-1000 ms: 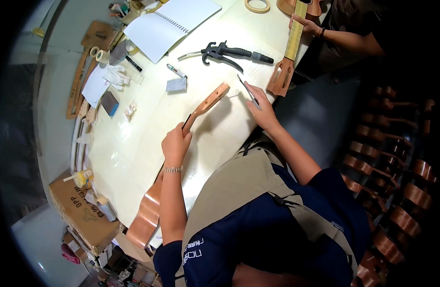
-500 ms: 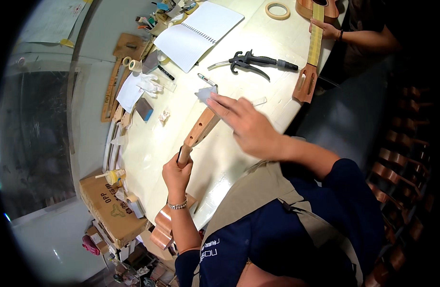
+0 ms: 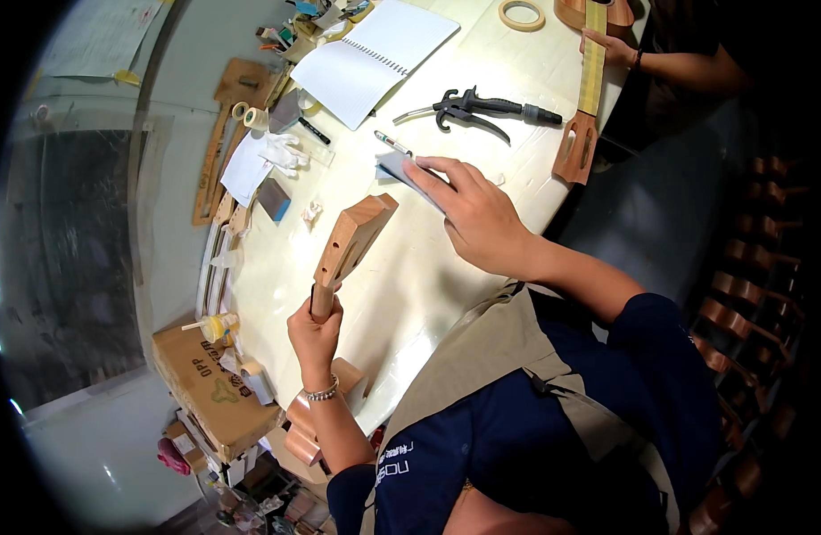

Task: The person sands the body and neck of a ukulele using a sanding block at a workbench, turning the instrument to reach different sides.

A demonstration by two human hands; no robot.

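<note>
My left hand (image 3: 314,337) is wrapped round the neck of a wooden ukulele (image 3: 353,239). Its slotted headstock points up and away from me, with peg holes along the side. Part of the ukulele's body shows behind my left forearm. In my right hand (image 3: 478,214) is a folded piece of grey sandpaper (image 3: 408,173), pinched between thumb and fingers. The sandpaper is to the right of the headstock, apart from it. A marker pen (image 3: 392,143) lies just beyond the sandpaper.
On the white table (image 3: 428,308) lie a black air blow gun (image 3: 482,109), a spiral notebook (image 3: 361,76), a tape roll (image 3: 521,14), a white glove (image 3: 285,153) and a sanding block (image 3: 273,199). At the far right, another person's hand (image 3: 611,49) holds a second ukulele (image 3: 574,152).
The headstock has turned and shifted left, so its end face shows more. My right hand has moved slightly right and away from the headstock, with the sandpaper now tilted.
</note>
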